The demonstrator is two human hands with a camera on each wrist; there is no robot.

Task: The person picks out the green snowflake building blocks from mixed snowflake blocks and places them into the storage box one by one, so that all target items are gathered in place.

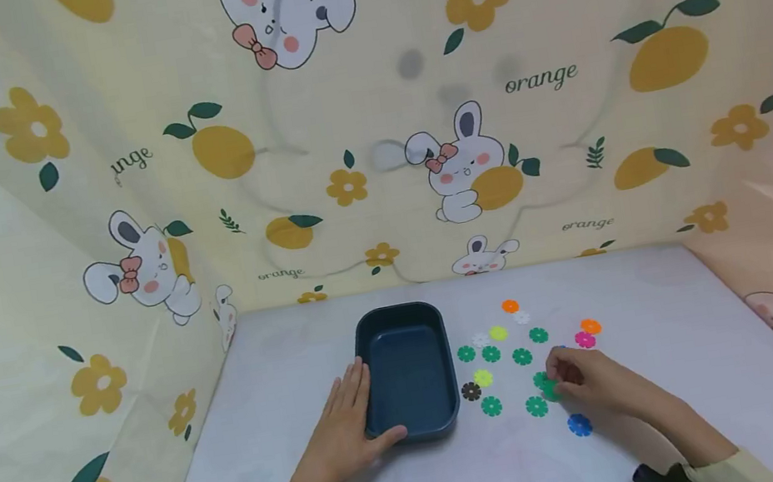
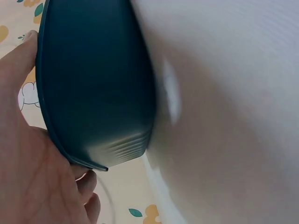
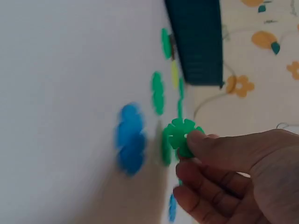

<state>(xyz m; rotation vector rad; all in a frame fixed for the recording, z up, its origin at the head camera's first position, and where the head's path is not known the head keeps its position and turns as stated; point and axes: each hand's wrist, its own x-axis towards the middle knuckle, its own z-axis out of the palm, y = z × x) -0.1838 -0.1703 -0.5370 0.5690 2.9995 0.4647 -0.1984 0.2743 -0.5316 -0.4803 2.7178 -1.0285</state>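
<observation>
My left hand (image 1: 344,429) lies against the left side and near-left corner of a dark blue-green tray (image 1: 410,380). Its fingers are straight along the left rim, and the thumb touches the near rim. To the right of the tray, my right hand (image 1: 598,380) pinches a green notched plastic disc (image 3: 177,134) between thumb and fingers, just above the table. Close to that hand lie another green disc (image 1: 537,406) and a blue disc (image 1: 579,424). The right wrist view shows the blue pieces (image 3: 131,135) blurred, with more than one overlapping.
Several more notched discs are scattered right of the tray, among them a brown one (image 1: 471,391), a yellow one (image 1: 482,378), an orange one (image 1: 591,326) and a pink one (image 1: 585,339). Patterned cloth (image 1: 379,192) hangs behind and beside the white table (image 1: 282,350).
</observation>
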